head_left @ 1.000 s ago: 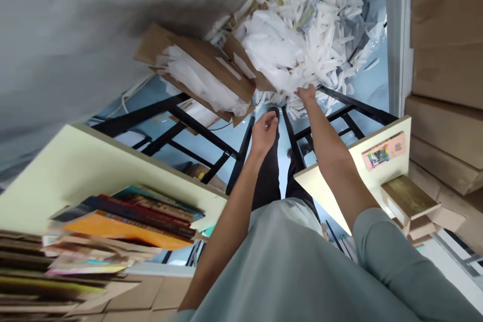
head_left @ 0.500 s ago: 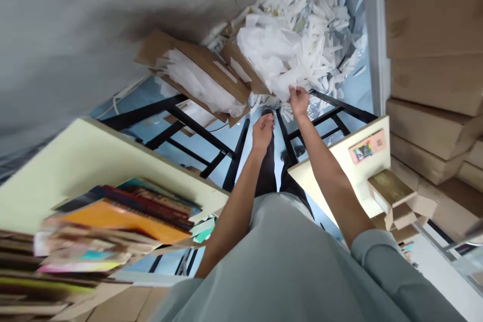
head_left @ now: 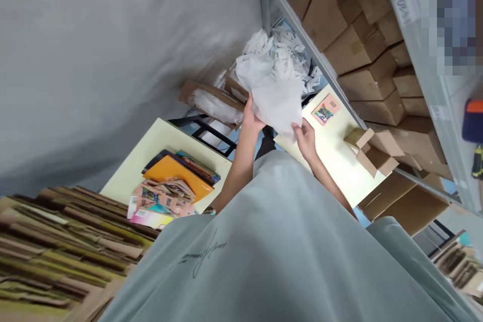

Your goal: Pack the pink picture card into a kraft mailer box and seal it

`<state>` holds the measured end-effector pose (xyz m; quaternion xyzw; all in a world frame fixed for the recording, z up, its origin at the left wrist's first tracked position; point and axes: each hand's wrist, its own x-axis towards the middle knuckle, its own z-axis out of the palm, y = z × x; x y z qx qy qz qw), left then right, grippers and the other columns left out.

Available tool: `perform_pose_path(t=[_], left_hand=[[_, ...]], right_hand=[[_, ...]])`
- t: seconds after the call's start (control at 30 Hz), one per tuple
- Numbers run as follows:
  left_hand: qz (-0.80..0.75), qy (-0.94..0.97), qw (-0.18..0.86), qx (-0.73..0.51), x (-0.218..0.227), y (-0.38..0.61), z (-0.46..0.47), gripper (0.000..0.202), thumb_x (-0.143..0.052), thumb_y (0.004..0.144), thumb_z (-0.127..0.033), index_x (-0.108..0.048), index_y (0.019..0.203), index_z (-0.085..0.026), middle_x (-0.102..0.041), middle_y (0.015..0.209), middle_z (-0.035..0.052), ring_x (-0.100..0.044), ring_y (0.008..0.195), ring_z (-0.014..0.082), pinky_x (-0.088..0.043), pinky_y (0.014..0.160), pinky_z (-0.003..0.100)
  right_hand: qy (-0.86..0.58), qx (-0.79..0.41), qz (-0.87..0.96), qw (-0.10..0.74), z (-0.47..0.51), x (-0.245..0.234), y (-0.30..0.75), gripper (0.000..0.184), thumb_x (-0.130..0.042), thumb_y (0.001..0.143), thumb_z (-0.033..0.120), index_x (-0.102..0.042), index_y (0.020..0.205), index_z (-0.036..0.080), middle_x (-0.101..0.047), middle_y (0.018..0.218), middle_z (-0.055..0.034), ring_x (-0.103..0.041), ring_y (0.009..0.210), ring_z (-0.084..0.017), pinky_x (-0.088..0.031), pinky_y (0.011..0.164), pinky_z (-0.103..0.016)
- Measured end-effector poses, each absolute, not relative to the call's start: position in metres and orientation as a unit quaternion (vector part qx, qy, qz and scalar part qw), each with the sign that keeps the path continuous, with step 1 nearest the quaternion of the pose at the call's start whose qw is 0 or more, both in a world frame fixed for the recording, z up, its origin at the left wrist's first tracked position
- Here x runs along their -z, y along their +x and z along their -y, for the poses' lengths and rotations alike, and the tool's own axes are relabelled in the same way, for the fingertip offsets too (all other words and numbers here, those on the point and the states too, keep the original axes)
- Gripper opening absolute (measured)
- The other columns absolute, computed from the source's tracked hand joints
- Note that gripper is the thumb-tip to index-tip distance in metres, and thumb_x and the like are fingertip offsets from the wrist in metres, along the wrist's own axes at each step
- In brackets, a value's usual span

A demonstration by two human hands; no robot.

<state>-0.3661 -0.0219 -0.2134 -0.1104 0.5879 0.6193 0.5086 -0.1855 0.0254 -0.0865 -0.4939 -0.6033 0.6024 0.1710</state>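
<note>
In front of my body I hold a thin white sheet (head_left: 278, 103), perhaps soft plastic or foam. My left hand (head_left: 250, 119) grips its left edge, with the fingers partly hidden. At the lower right corner, my right hand (head_left: 306, 139) pinches the sheet between thumb and fingers. Just beyond lies a heap of crumpled white scraps (head_left: 289, 58) on the floor. Beside the heap, a long open cardboard box (head_left: 215, 103) contains more white material.
Two pale tables flank me: the left table (head_left: 139, 146) carries an orange envelope (head_left: 177, 175) and printed cards; the right table (head_left: 335, 181) carries a small open carton (head_left: 377, 153). Stacked cardboard (head_left: 68, 246) stands at lower left. A metal shelf (head_left: 426, 60) packed with boxes rises at right.
The white sheet has come up from the heap, towards my body. My left hand, earlier beside it with nothing visible in it, now grips its edge. My view has turned and risen.
</note>
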Motion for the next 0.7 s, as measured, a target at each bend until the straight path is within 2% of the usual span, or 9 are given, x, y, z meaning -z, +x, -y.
perform_pose_path(t=[0.07,0.17,0.3,0.4,0.5,0.57,0.7], left_hand=[[-0.561,-0.117,0.517,-0.636,0.191,-0.348,0.023,0.053,-0.065,0.111,-0.074,-0.079,0.117,-0.023,-0.090,0.125,0.0092,-0.083,0.129,0.0264,-0.066,0.115,0.044],[-0.564,-0.048,0.509,-0.649,0.154,-0.315,0.023,0.052,-0.077,0.103,-0.072,-0.080,0.124,-0.024,-0.087,0.136,0.0122,-0.078,0.142,0.0302,-0.065,0.122,0.048],[-0.579,0.038,0.485,-0.654,0.108,-0.264,0.023,0.057,-0.070,0.104,-0.076,-0.082,0.127,-0.024,-0.087,0.136,0.0117,-0.075,0.148,0.0344,-0.066,0.122,0.053],[-0.600,0.081,0.465,-0.646,0.088,-0.224,0.019,0.057,-0.068,0.102,-0.076,-0.082,0.121,-0.024,-0.087,0.134,0.0108,-0.074,0.149,0.0346,-0.067,0.122,0.051],[-0.603,0.118,0.466,-0.636,0.080,-0.185,0.016,0.054,-0.077,0.093,-0.074,-0.081,0.112,-0.024,-0.088,0.132,0.0113,-0.073,0.151,0.0359,-0.065,0.125,0.049],[-0.609,0.136,0.469,-0.624,0.077,-0.163,0.014,0.054,-0.079,0.091,-0.074,-0.081,0.110,-0.024,-0.087,0.133,0.0118,-0.070,0.154,0.0365,-0.063,0.128,0.050],[-0.600,0.150,0.465,-0.634,0.079,-0.134,0.011,0.055,-0.072,0.094,-0.076,-0.081,0.117,-0.027,-0.083,0.146,0.0099,-0.064,0.162,0.0306,-0.057,0.134,0.047]], right_hand=[[-0.533,-0.618,0.540,0.205,-0.023,0.073,-0.137,0.030,-0.067,0.088,0.056,-0.068,0.093,0.026,-0.076,0.091,-0.0028,-0.071,0.093,-0.026,-0.061,0.091,-0.039],[-0.559,-0.647,0.449,0.257,-0.018,0.059,-0.058,0.031,-0.067,0.074,0.050,-0.071,0.092,0.026,-0.077,0.086,-0.0029,-0.072,0.087,-0.027,-0.061,0.084,-0.039],[-0.561,-0.664,0.390,0.304,-0.010,0.048,0.047,0.035,-0.072,0.066,0.045,-0.075,0.095,0.027,-0.084,0.092,-0.0057,-0.080,0.097,-0.033,-0.063,0.087,-0.042],[-0.549,-0.685,0.360,0.317,-0.002,0.045,0.118,0.043,-0.079,0.066,0.046,-0.077,0.104,0.027,-0.087,0.102,-0.0065,-0.081,0.099,-0.033,-0.065,0.087,-0.042],[-0.547,-0.697,0.357,0.295,0.010,0.048,0.175,0.050,-0.092,0.067,0.051,-0.078,0.107,0.026,-0.087,0.105,-0.0066,-0.080,0.094,-0.030,-0.065,0.088,-0.041],[-0.562,-0.686,0.370,0.277,0.019,0.053,0.204,0.052,-0.098,0.070,0.059,-0.080,0.102,0.024,-0.086,0.100,-0.0066,-0.077,0.088,-0.027,-0.064,0.085,-0.039],[-0.639,-0.597,0.358,0.328,0.033,0.069,0.250,0.063,-0.086,0.080,0.083,-0.078,0.091,0.022,-0.080,0.086,-0.0053,-0.070,0.078,-0.023,-0.059,0.072,-0.035]])
